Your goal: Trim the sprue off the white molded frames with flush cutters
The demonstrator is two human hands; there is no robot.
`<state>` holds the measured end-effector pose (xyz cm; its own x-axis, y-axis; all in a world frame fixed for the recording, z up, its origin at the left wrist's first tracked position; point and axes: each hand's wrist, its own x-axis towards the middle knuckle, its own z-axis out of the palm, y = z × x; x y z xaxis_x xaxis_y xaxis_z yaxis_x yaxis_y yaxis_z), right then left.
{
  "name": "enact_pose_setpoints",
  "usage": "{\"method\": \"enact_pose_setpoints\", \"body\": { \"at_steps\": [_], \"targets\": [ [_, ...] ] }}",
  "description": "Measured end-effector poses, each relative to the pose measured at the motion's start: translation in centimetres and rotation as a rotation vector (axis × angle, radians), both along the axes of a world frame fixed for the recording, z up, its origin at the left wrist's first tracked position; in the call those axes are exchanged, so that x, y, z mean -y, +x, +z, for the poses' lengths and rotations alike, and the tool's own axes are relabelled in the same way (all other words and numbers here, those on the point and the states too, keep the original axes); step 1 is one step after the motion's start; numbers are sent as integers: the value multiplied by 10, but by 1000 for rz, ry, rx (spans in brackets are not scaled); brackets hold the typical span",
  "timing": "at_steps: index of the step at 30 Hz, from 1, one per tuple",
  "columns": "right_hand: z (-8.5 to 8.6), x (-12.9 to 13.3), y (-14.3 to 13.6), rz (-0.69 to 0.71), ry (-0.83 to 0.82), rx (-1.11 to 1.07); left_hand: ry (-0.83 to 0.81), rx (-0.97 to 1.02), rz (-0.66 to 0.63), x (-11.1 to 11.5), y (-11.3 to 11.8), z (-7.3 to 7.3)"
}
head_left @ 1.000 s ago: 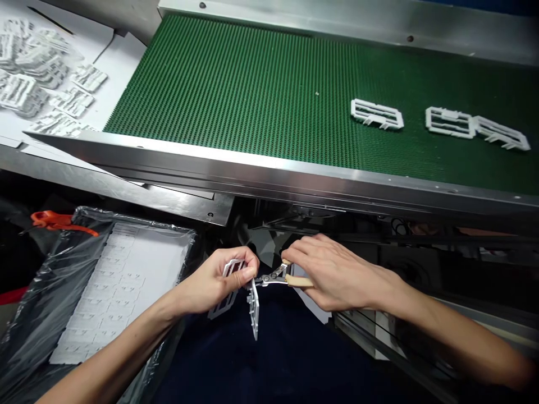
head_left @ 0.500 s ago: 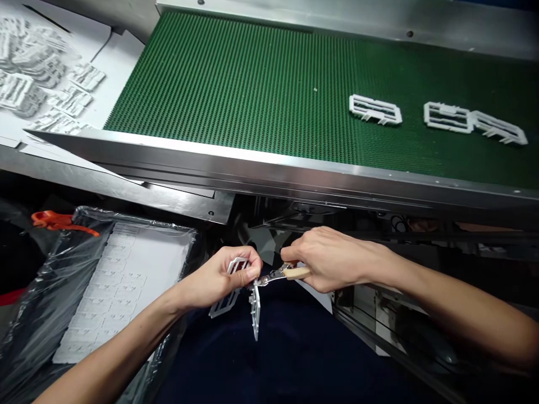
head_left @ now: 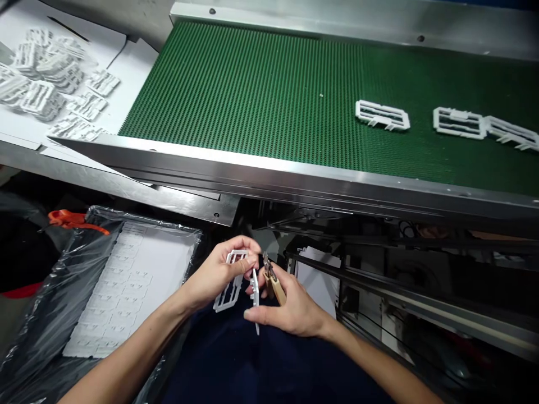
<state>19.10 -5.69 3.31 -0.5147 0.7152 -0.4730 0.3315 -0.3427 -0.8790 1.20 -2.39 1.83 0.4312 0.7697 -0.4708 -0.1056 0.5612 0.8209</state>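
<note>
My left hand (head_left: 219,272) is closed around a white plastic frame (head_left: 228,296) with long slots, which hangs down tilted below the fingers. Beside it, a second white plastic piece (head_left: 255,292) stands nearly edge-on to me, its top at my left fingertips. My right hand (head_left: 301,306) keeps a pair of nippers (head_left: 275,289) with beige handles in its grip, metal jaws pointing up. The thumb of that hand presses on the lower part of the edge-on piece. Some right fingers are hidden behind the piece.
Across the top runs a green ribbed conveyor belt (head_left: 252,95) with a metal rim (head_left: 236,160). Several white frames (head_left: 382,115) lie on its right side. Piles of white parts (head_left: 42,98) cover paper at left. Below stands a plastic-lined box (head_left: 164,258) with rows of parts and an orange clamp (head_left: 78,220).
The nippers have swung from pointing left at the pieces to pointing up, away from them. My right hand has moved down and left, its thumb now on the edge-on piece.
</note>
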Motion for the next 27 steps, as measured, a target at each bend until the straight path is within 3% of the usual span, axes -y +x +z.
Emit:
{"method": "enact_pose_setpoints", "body": {
  "at_steps": [2,4,8,11,16,22,27],
  "targets": [
    [-1,5,-4,-86,-11,61,116,-226,81,0,1,-10],
    [0,5,-5,-145,17,170,141,-330,63,1,0,-19],
    [3,3,-6,-209,51,322,-96,63,-72,12,2,-25],
    [7,2,-7,-211,59,354,-178,271,-14,20,7,-24],
    [13,1,-4,-123,121,348,-293,410,139,28,17,-29],
    [16,-4,-2,-116,125,392,-348,456,167,29,21,-31],
    [20,-14,14,-78,213,359,-563,513,276,23,22,-32]
  ]
}}
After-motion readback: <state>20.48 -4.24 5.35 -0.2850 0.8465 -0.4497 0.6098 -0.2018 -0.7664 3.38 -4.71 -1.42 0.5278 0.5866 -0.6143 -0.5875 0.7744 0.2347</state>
